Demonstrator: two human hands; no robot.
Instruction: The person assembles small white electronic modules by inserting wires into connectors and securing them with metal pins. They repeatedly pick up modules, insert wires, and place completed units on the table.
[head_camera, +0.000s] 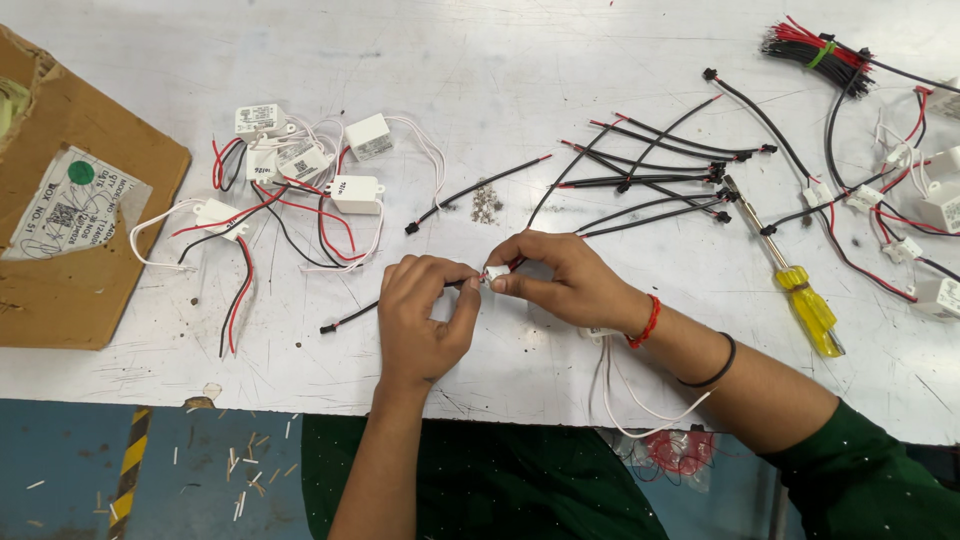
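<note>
While a small white connector is pinched between thumb and fingertips of the right hand, the end of a black-and-red lead is held to it by the left hand, whose thumb and forefinger are closed on the wire just beside the connector; both hands are thus shut on their parts and brought together above the near edge of the white surface. The step in hand is judged to be the joining of wire end to connector, and whether the wire is already seated cannot be told, since the joint is hidden by the fingertips. A fine, straight push along the connector's axis is judged to be called for next, with the right hand's pinch kept firm so that the small part is not twisted. Thin white wires are seen running from under the right wrist over the edge of the surface. A heap of small screws lies just beyond the hands, a yellow-handled screwdriver lies to the right, and loose black-and-red leads are spread near it. Small white boxes with wires are gathered to the left, near a piece of brown cardboard, and a bound bundle of leads lies at the far right
</note>
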